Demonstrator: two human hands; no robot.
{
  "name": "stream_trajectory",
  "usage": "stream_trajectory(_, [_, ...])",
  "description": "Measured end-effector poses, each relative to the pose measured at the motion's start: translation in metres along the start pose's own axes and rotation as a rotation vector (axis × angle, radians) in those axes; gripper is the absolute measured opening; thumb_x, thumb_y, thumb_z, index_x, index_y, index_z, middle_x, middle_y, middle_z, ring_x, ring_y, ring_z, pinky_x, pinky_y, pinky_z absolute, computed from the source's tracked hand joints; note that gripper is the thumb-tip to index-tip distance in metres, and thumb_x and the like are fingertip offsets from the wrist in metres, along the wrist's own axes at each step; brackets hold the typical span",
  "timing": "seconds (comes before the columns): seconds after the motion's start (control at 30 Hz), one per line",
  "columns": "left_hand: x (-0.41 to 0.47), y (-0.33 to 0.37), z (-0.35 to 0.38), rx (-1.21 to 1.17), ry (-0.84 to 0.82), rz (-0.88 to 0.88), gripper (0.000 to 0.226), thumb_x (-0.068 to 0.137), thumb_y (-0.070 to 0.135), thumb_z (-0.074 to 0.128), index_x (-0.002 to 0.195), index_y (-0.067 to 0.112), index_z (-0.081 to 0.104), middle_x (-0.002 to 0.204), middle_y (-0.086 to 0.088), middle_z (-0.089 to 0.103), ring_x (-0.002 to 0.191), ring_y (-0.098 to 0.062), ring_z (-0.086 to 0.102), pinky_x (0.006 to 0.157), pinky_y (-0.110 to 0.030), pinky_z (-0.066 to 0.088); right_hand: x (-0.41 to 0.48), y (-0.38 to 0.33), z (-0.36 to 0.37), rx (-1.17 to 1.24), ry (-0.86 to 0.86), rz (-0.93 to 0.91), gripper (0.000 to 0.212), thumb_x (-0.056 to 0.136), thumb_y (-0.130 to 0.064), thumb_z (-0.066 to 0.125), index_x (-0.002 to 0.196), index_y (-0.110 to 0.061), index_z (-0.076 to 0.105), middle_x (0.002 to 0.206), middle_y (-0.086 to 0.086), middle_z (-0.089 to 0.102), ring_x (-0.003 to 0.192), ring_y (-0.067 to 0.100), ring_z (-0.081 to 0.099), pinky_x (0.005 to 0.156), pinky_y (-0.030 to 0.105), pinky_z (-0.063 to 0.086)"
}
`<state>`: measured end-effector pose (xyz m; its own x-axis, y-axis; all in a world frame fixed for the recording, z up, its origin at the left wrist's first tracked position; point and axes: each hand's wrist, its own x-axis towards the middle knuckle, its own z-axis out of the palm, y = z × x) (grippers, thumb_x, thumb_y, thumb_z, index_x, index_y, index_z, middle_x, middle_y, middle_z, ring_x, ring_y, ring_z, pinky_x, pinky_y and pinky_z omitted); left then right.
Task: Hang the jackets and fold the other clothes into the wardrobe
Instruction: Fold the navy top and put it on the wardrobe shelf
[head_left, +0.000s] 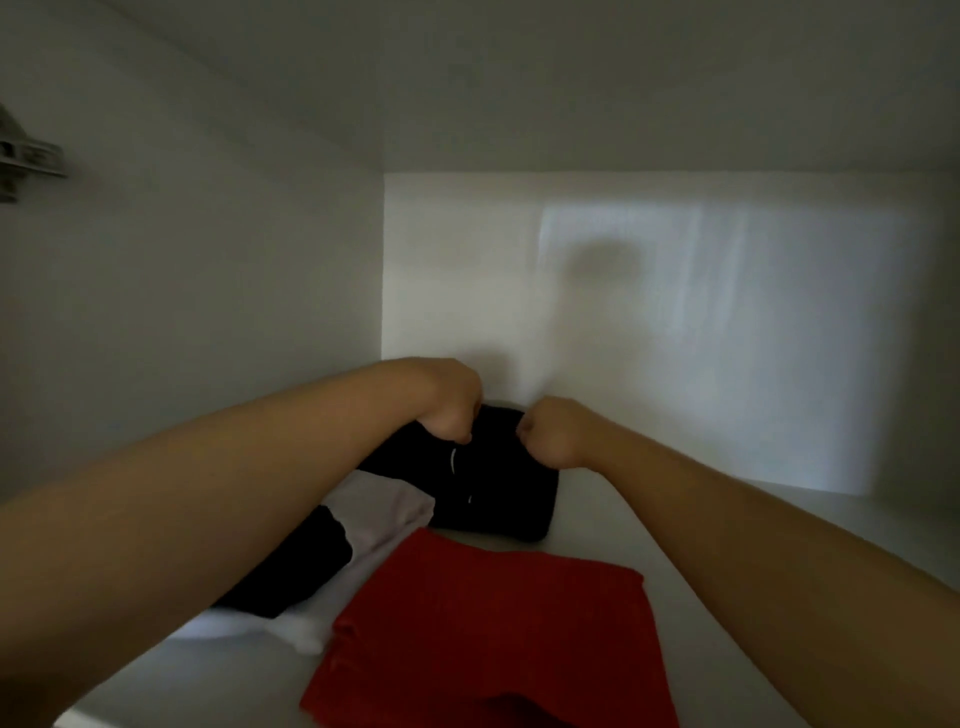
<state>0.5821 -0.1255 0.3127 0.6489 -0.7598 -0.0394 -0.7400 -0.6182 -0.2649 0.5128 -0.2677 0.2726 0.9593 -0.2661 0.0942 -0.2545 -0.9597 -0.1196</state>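
You are gripping the folded black garment (488, 478) at its far edge, left hand (449, 410) and right hand (550, 434) both curled closed, deep on the wardrobe shelf (675, 525) beyond the red garment (493, 634).

Home wardrobe interior: white shelf (727, 519), door hinge (28, 156), folded clothes (488, 639).

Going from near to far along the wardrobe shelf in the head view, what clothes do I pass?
Red folded garment → white garment → black folded garment, gripped at its far end by the left hand and the right hand.
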Motion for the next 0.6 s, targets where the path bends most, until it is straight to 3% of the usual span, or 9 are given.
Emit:
stream_trajectory(0.2, [-0.041, 0.030, -0.016, 0.102, 0.030, 0.100, 0.046, 0.101, 0.043, 0.048, 0.134, 0.012, 0.060, 0.135, -0.005, 0.059, 0.119, -0.023, 0.057, 0.102, -0.037, 0.047, -0.092, -0.001, -0.034, 0.106, 0.165, 0.046, 0.033, 0.100, -0.016, 0.049, 0.114, 0.005, 0.070, 0.116, 0.018, 0.070, 0.105, 0.029, 0.066, 0.092, 0.040, 0.053])
stream_trajectory(0.37, [-0.086, 0.066, -0.028, 0.067, 0.204, 0.354, 0.048, 0.100, 0.048, 0.049, 0.142, 0.024, 0.051, 0.142, 0.002, 0.053, 0.124, -0.015, 0.050, 0.099, -0.023, 0.037, -0.205, 0.000, -0.045, 0.104, 0.364, 0.231, 0.030, 0.097, -0.020, 0.051, 0.106, -0.001, 0.073, 0.107, 0.010, 0.073, 0.094, 0.021, 0.068, 0.078, 0.029, 0.056])
stream_trajectory(0.5, [-0.140, 0.107, -0.030, -0.075, 0.366, 0.590, 0.040, 0.096, 0.052, 0.053, 0.133, 0.038, 0.054, 0.123, 0.015, 0.062, 0.102, -0.007, 0.056, 0.093, -0.029, 0.044, -0.304, -0.011, -0.037, 0.101, 0.511, 0.476, 0.031, 0.094, -0.022, 0.050, 0.106, 0.001, 0.067, 0.107, 0.019, 0.071, 0.100, 0.036, 0.067, 0.081, 0.051, 0.058])
stream_trajectory(0.6, [-0.191, 0.141, -0.018, -0.159, 0.467, 0.751, 0.035, 0.094, 0.056, 0.053, 0.127, 0.047, 0.053, 0.114, 0.023, 0.066, 0.092, -0.002, 0.062, 0.081, -0.029, 0.047, -0.378, -0.031, -0.021, 0.090, 0.598, 0.647, 0.031, 0.094, -0.028, 0.050, 0.101, -0.006, 0.070, 0.099, 0.013, 0.073, 0.093, 0.030, 0.068, 0.078, 0.045, 0.058])
